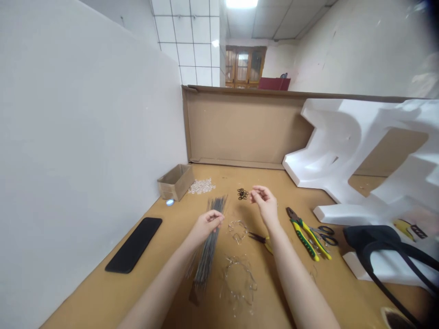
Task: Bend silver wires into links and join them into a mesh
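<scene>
My left hand (pixel 208 224) is closed in a pinch above a bundle of thin grey metal wires (pixel 207 258). Whatever lies between its fingertips, if anything, is too small to make out. To the right, my right hand (pixel 265 202) also pinches, just beside a small pile of black rings (pixel 243 194); I cannot tell what it holds. Between my forearms lie a bent-wire ring (pixel 238 231) and a larger bent-wire ring (pixel 239 278). Small pliers (pixel 259 238) with dark jaws are partly hidden by my right forearm.
Left of the wires are a small cardboard box (pixel 175 183), a heap of clear bits (pixel 201 186), a blue-white disc (pixel 169 202) and a black flat case (pixel 134 245). At right lie green-yellow pliers (pixel 303 235), scissors (pixel 325 234), white foam (pixel 329 160) and a black strap (pixel 373 246).
</scene>
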`<control>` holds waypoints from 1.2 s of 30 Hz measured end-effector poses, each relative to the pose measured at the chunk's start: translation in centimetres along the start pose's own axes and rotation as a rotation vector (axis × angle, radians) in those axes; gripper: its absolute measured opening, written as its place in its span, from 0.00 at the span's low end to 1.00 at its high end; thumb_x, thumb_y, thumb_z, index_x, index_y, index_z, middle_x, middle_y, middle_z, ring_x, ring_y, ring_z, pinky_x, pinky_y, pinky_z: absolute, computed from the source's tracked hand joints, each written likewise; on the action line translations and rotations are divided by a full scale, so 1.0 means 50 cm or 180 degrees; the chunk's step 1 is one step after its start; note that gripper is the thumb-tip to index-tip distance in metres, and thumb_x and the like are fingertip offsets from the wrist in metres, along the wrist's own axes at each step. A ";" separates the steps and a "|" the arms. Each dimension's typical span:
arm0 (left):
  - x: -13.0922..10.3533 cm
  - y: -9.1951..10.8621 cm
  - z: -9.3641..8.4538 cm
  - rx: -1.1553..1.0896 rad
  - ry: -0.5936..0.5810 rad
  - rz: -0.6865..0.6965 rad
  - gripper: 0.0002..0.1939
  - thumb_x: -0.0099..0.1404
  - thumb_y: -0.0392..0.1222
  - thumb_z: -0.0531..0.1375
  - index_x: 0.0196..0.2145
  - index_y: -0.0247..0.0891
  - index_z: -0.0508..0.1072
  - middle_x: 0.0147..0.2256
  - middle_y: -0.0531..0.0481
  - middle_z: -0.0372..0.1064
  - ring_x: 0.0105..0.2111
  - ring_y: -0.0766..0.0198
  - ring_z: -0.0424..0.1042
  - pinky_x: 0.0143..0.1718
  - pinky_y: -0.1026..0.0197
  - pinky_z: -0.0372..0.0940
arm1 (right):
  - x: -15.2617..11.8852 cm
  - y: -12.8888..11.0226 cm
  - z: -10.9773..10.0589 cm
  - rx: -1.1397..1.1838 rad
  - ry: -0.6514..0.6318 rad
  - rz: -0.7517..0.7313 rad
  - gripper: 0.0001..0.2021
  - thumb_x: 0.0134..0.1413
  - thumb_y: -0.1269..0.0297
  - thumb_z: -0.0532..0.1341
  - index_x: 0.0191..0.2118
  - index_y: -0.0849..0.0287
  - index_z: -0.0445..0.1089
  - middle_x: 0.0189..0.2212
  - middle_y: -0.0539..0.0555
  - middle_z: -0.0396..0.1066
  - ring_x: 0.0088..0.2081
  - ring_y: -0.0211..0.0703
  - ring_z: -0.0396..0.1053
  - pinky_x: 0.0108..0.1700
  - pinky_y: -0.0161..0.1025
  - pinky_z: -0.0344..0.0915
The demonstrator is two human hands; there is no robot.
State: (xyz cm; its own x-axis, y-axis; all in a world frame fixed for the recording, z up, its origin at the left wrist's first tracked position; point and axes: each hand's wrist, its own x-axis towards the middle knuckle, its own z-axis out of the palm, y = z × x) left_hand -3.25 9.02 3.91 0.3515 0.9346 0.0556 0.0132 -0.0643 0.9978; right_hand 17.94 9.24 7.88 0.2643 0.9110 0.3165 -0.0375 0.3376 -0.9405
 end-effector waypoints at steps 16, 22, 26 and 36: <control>0.005 0.114 0.073 0.0651 -0.1322 -0.0360 0.12 0.53 0.46 0.60 0.25 0.32 0.74 0.24 0.48 0.72 0.23 0.68 0.66 0.25 0.68 0.59 | -0.006 -0.066 -0.043 0.0553 -0.0215 0.0373 0.14 0.40 0.61 0.66 0.35 0.60 0.71 0.27 0.51 0.72 0.24 0.34 0.68 0.31 0.37 0.68; 0.010 0.109 0.070 0.0697 -0.1409 -0.0429 0.11 0.54 0.45 0.59 0.27 0.33 0.74 0.25 0.48 0.73 0.24 0.68 0.68 0.23 0.70 0.58 | -0.010 -0.074 -0.040 0.0439 -0.0174 0.0219 0.13 0.42 0.62 0.65 0.36 0.59 0.71 0.26 0.51 0.72 0.25 0.34 0.68 0.31 0.36 0.68; 0.012 0.102 0.075 0.0676 -0.1405 -0.0469 0.10 0.53 0.44 0.59 0.27 0.34 0.74 0.25 0.48 0.72 0.24 0.68 0.68 0.24 0.69 0.58 | -0.011 -0.075 -0.036 0.0416 -0.0155 0.0211 0.12 0.42 0.62 0.65 0.35 0.59 0.70 0.26 0.51 0.72 0.25 0.34 0.68 0.31 0.36 0.69; 0.016 0.091 0.077 0.0462 -0.1349 -0.0485 0.11 0.52 0.45 0.60 0.28 0.33 0.72 0.25 0.49 0.72 0.24 0.68 0.68 0.24 0.68 0.59 | -0.008 -0.079 -0.038 0.0539 -0.0035 0.0215 0.13 0.41 0.61 0.66 0.35 0.59 0.71 0.27 0.52 0.72 0.25 0.34 0.68 0.32 0.36 0.69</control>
State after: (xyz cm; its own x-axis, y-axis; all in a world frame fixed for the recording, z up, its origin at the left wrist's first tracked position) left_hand 0.70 8.15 8.34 0.6861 0.7138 -0.1404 0.2143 -0.0139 0.9767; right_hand 19.82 7.10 11.24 0.2451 0.9353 0.2554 -0.2167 0.3096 -0.9258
